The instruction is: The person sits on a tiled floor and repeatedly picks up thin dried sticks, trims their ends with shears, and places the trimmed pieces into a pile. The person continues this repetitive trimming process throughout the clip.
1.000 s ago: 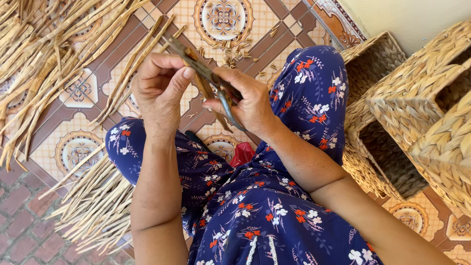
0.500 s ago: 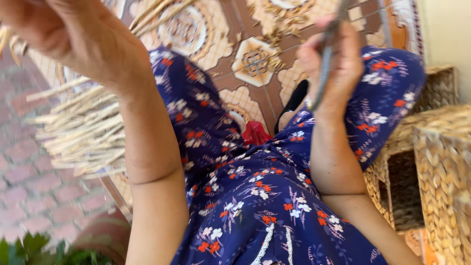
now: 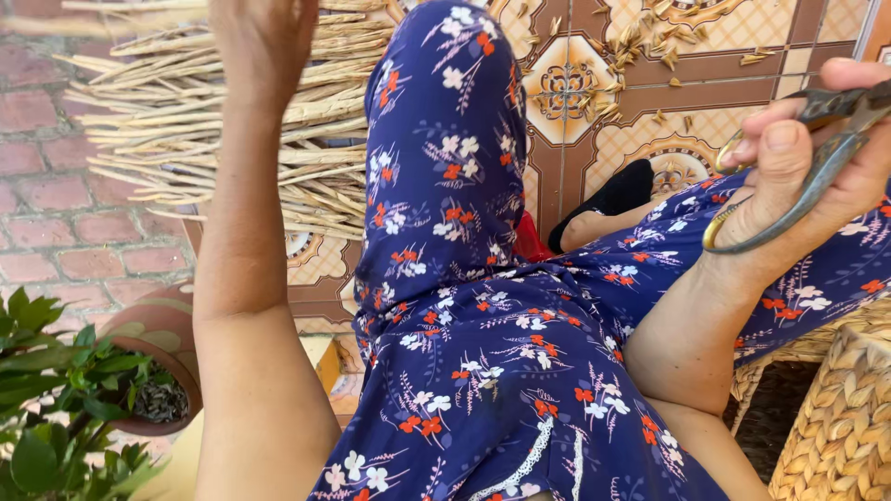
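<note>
My right hand (image 3: pixel 778 158) is at the right edge, closed around a pair of worn metal scissors (image 3: pixel 824 174) held above my knee. My left hand (image 3: pixel 263 39) is raised at the top left, blurred and partly out of frame, over a pile of dried straw stalks (image 3: pixel 232 139) lying on the floor. A blurred stalk runs from that hand toward the left, but I cannot tell whether the fingers grip it. My lap, in a blue flowered dress (image 3: pixel 483 353), fills the middle.
A woven basket (image 3: pixel 840 408) stands at the lower right against my leg. A potted green plant (image 3: pixel 56 371) in a clay pot (image 3: pixel 162 339) sits at the lower left. Short straw clippings (image 3: pixel 650 46) litter the patterned tiles. Red bricks (image 3: pixel 56 195) lie left.
My view has swung left and down. My hands have parted: the left went up and left over the straw pile, the right moved right with the scissors.
</note>
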Available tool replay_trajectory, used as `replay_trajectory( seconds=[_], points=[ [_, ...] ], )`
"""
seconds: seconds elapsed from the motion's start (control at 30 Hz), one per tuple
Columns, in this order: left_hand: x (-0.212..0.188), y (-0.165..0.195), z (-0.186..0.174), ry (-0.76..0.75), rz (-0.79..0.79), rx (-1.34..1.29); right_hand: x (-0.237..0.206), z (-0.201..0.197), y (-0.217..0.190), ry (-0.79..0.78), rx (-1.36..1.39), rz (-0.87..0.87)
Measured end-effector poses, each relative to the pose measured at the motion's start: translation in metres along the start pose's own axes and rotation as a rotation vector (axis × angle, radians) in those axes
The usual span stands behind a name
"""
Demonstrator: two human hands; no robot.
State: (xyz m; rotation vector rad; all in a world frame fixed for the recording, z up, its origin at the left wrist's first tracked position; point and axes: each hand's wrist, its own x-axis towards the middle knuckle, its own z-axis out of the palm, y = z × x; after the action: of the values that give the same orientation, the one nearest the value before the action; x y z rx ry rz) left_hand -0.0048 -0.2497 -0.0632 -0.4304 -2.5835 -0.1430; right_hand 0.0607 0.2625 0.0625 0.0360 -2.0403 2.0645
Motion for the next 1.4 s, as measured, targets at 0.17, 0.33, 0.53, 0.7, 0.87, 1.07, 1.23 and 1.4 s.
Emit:
replay_trajectory(
  seconds=[0.17,0.33,0.53,0.7,0.87,1.07,1.23,1.4],
  points=[
    [-0.029,0.018,0.078,-0.289,-0.164,-0.290,0.010,0.017,0.004,0.021,-0.019,0.015],
    [0.007,0.027,0.162,-0.347,-0.217,-0.417,0.025,0.036,0.011,0.041,-0.018,0.108],
    [0.084,0.045,0.238,-0.441,-0.185,-0.451,0.047,0.052,0.033,0.069,-0.141,0.303],
    [0.132,0.061,0.282,-0.639,-0.233,-0.380,0.062,0.051,0.047,0.064,-0.172,0.383],
    [0.132,0.073,0.304,-0.809,-0.395,-0.233,0.071,0.046,0.049,0.079,-0.088,0.468],
    [0.116,0.077,0.281,-0.717,-0.293,-0.268,0.071,0.045,0.049,0.099,-0.094,0.515],
    [0.158,0.099,0.208,-0.532,-0.256,-0.720,0.061,0.045,0.039,0.102,0.021,0.409],
    [0.213,0.128,0.090,-0.710,-0.139,-0.912,0.053,0.043,0.024,0.163,0.179,0.265]
  ],
)
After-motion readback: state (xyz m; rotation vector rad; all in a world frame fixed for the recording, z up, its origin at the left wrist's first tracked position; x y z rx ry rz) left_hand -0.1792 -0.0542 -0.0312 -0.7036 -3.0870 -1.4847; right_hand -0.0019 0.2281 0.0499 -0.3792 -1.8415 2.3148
